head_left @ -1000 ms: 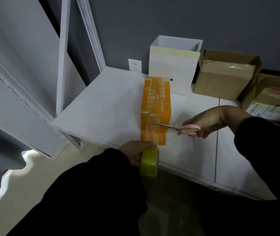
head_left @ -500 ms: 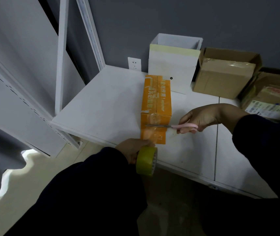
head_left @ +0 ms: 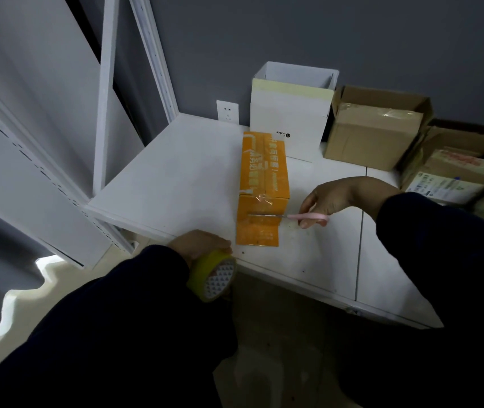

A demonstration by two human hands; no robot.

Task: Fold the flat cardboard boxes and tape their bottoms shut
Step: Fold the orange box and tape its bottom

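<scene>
An orange cardboard box (head_left: 264, 172) lies lengthwise on the white table (head_left: 176, 178), with clear tape running over its near end. My right hand (head_left: 332, 198) grips pink-handled scissors (head_left: 308, 217) whose blades lie across the box's near face. Below the table's front edge, my left hand (head_left: 199, 245) holds a yellow tape roll (head_left: 212, 275), which sits apart from the box.
A white open box (head_left: 290, 113) and a brown cardboard box (head_left: 373, 131) stand at the back by the grey wall. More labelled parcels (head_left: 458, 175) lie at the far right. White shelf panels (head_left: 43, 128) lean at the left.
My left hand has drawn the tape roll down and left, away from the box. The scissor blades have closed across the tape at the box's near face.
</scene>
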